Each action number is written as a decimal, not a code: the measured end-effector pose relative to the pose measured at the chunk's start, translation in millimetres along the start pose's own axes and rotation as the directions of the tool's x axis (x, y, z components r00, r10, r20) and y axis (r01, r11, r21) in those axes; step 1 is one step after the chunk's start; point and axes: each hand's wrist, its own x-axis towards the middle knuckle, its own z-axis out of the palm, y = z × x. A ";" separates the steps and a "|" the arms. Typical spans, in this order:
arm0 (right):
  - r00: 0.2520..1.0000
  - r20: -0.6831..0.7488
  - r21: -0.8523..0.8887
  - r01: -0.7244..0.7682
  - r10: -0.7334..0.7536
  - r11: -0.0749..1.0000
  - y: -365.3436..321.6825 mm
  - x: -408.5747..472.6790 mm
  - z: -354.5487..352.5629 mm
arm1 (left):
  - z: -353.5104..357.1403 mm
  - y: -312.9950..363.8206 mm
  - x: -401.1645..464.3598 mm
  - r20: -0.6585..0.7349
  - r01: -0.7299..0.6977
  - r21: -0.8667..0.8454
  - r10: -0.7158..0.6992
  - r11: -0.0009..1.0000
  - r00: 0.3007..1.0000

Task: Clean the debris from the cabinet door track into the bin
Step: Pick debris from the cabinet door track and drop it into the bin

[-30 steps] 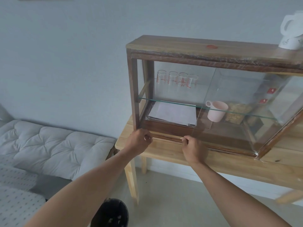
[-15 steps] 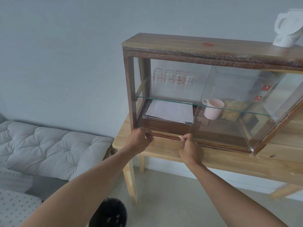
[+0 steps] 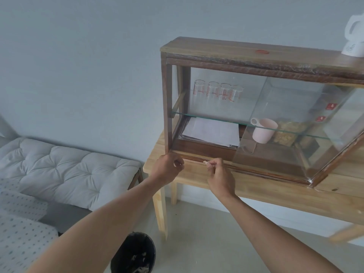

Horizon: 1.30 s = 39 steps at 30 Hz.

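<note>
A wooden cabinet [image 3: 216, 50] with sliding glass doors stands on a light wooden table [image 3: 275, 196]. Its bottom door track [image 3: 256, 171] runs along the front edge. My right hand [image 3: 221, 178] pinches a small pale piece of debris [image 3: 205, 162] at the track's left part. My left hand [image 3: 167, 167] is curled shut at the cabinet's bottom left corner, fingertips against the track; what it holds is hidden. A black bin [image 3: 136, 253] with pale scraps inside sits on the floor below my arms.
Inside the cabinet are several glass beakers [image 3: 216, 92], a pink mug [image 3: 264, 131], papers [image 3: 212, 133] and some food. A white kettle [image 3: 354, 36] stands on the cabinet top at the far right. A grey tufted bench cushion [image 3: 65, 168] lies to the left.
My right hand has closed its fingertips on a piece of debris and lifted it slightly off the track. The view has shifted left and down, showing more of the bin.
</note>
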 end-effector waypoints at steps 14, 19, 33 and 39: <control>0.943 0.240 0.085 0.216 -0.230 0.973 -88.8 -49.1 70.4 | -63.3 -88.0 -69.2 -0.113 0.250 -0.023 -0.251 0.968 0.961; 0.899 0.354 0.125 0.226 -0.256 0.966 -121.6 -68.3 103.6 | -85.5 -130.6 -106.9 -0.168 0.351 -0.051 -0.355 0.935 0.920; 0.751 0.604 0.061 0.290 -0.267 0.955 -135.2 -119.6 229.8 | -54.7 -257.7 -184.3 -0.143 0.624 -0.134 -0.638 0.770 0.756; 0.681 0.699 -0.028 0.330 -0.218 0.943 -90.2 -144.6 297.3 | 6.5 -321.9 -207.4 -0.053 0.679 -0.104 -0.685 0.727 0.726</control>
